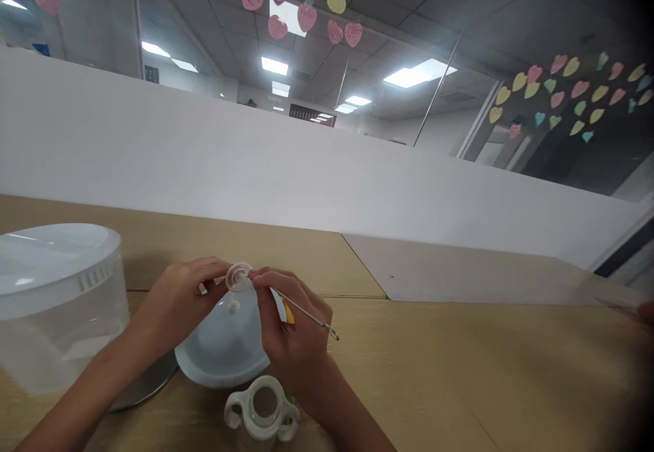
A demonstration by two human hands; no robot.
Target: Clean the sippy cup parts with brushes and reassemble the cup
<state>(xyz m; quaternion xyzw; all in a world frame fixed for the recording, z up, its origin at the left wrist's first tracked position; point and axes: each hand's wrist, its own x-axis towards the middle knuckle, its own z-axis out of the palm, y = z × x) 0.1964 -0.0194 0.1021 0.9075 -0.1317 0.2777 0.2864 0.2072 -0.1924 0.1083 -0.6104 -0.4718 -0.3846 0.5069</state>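
Note:
My left hand [187, 295] is closed, its fingertips pinching a small round translucent bottle part [239, 277] by the edge. From below it hangs a small whitish blob [234, 306]. My right hand [296, 322] is closed on a thin wire-handled brush [311, 317], whose looped metal end points down to the right. The brush's other end is at the round part, mostly hidden by my fingers. Beneath both hands stands a pale blue bowl [219, 346]. Closer to me is an uncapped bottle with two handles [263, 397], standing upright with its open mouth facing up.
At the left is a large clear tub with a white lid [56, 302], and a dark round metal edge [148, 384] shows beside it. Something yellow [289, 310] peeks out behind my right hand. A white partition [286, 172] borders the wooden table [460, 370].

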